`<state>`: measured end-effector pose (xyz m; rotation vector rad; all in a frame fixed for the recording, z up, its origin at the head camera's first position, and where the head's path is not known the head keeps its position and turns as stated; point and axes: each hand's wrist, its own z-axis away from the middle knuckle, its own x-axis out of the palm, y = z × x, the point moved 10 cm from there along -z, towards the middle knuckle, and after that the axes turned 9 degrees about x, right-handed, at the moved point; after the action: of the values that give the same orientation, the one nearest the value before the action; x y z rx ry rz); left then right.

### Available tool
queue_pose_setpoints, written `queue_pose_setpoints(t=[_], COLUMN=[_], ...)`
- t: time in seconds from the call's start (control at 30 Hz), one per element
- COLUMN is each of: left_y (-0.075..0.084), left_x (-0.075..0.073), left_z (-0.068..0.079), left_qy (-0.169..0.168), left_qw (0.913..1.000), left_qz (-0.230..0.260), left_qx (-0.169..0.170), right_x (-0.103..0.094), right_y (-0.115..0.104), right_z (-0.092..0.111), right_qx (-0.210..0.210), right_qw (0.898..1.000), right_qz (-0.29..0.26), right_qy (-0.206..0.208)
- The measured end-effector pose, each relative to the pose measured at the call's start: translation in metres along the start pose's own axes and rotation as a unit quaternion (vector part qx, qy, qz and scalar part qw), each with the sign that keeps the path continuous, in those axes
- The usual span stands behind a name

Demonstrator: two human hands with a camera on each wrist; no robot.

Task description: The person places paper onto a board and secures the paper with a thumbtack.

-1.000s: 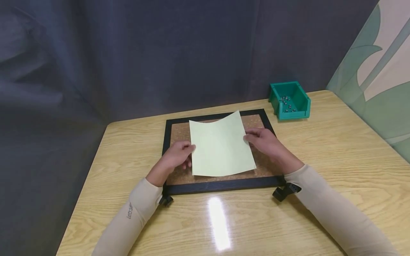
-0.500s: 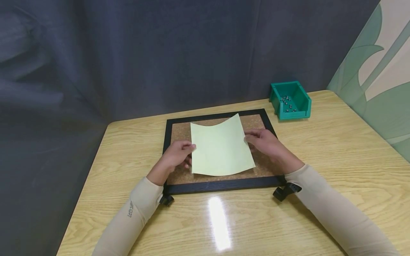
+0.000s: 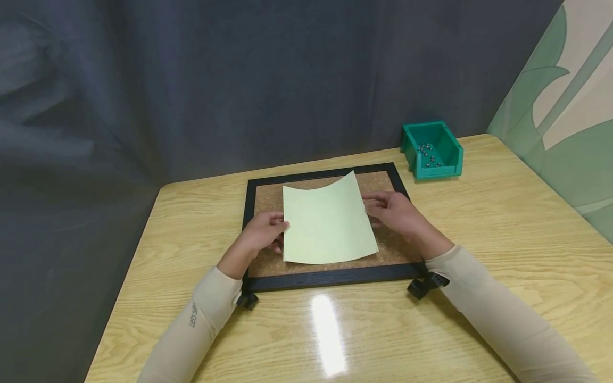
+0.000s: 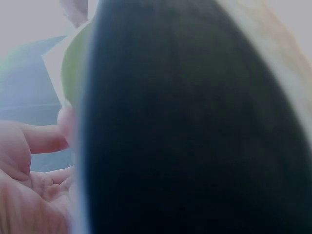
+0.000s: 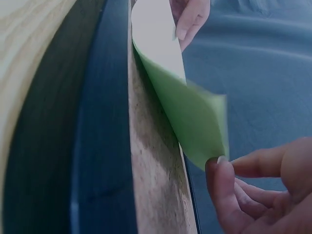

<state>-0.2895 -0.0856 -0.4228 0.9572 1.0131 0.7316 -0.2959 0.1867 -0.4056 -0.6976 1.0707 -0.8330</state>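
Note:
A pale yellow-green sheet of paper point(image 3: 328, 222) bows downward in the middle over a black-framed cork board point(image 3: 335, 275). My left hand point(image 3: 262, 231) pinches the sheet's left edge, thumb on top. On the opposite side my right hand point(image 3: 395, 214) holds the right edge between thumb and fingers. The right wrist view shows the sheet's curled green underside point(image 5: 190, 122) close over the cork point(image 5: 156, 161), with the right thumb point(image 5: 222, 183) at its edge. In the left wrist view the board's dark frame point(image 4: 185, 122) hides most of the paper.
A green bin point(image 3: 433, 151) with several small metallic pieces stands at the back right of the wooden table point(image 3: 201, 207). A dark curtain point(image 3: 268, 85) hangs along the back and left. A patterned panel point(image 3: 574, 111) rises on the right.
The sheet has dropped slightly at its far edge and shifted a little left, with both hands still at its sides. The board and bin have not moved.

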Motion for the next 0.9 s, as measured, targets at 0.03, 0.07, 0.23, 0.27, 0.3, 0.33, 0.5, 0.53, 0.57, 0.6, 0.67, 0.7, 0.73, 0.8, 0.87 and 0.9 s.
queue_pose_setpoints(t=[0.03,0.07,0.23,0.27,0.3,0.33,0.5,0.53,0.57,0.6,0.67,0.7,0.73,0.8,0.87,0.9], left_y=[0.001,0.001,0.005,0.005,0.006,0.007,0.014,0.016,0.018,0.02,0.024,0.026,0.028,0.033,0.037,0.038], left_x=[-0.001,-0.001,-0.005,-0.005,-0.006,-0.006,-0.009,-0.009,-0.01,-0.01,-0.011,-0.011,-0.012,-0.012,-0.013,-0.014], left_z=[0.001,0.001,0.004,0.004,0.005,0.005,0.007,0.007,0.008,0.008,0.01,0.01,0.012,0.014,0.018,0.02], left_qy=[0.001,0.001,0.012,0.014,0.015,0.015,0.013,0.013,0.013,0.012,0.008,0.006,0.004,-0.003,-0.007,-0.008], left_qw=[1.0,1.0,0.9993,0.9988,0.9982,0.9973,0.9896,0.9876,0.9853,0.9833,0.9791,0.9768,0.9749,0.9704,0.9667,0.9653], left_qz=[-0.002,-0.005,-0.035,-0.046,-0.058,-0.072,-0.141,-0.153,-0.165,-0.175,-0.192,-0.202,-0.21,-0.229,-0.244,-0.249], left_qx=[0.0,0.001,0.006,0.006,0.007,0.008,0.026,0.033,0.042,0.051,0.066,0.07,0.074,0.076,0.077,0.078], right_x=[0.0,0.0,-0.001,-0.001,-0.001,-0.001,-0.004,-0.005,-0.006,-0.007,-0.008,-0.009,-0.009,-0.009,-0.007,-0.005], right_y=[-0.001,-0.001,-0.003,-0.003,-0.003,-0.002,-0.001,-0.002,-0.002,-0.002,-0.004,-0.004,-0.005,-0.008,-0.012,-0.013], right_z=[0.0,0.0,0.0,0.0,0.0,0.0,0.002,0.002,0.003,0.003,0.004,0.004,0.005,0.008,0.011,0.013], right_qx=[-0.003,-0.005,-0.011,-0.01,-0.009,-0.008,-0.005,-0.006,-0.008,-0.012,-0.018,-0.02,-0.025,-0.039,-0.05,-0.056], right_qw=[1.0,1.0,1.0,1.0,1.0,1.0,0.999,0.999,0.999,0.998,0.997,0.996,0.994,0.989,0.983,0.979], right_qz=[0.002,0.002,0.005,0.004,0.005,0.006,0.031,0.038,0.047,0.057,0.075,0.083,0.099,0.136,0.173,0.191], right_qy=[0.0,0.0,0.002,0.003,0.005,0.006,0.012,0.014,0.016,0.018,0.023,0.024,0.027,0.031,0.035,0.038])
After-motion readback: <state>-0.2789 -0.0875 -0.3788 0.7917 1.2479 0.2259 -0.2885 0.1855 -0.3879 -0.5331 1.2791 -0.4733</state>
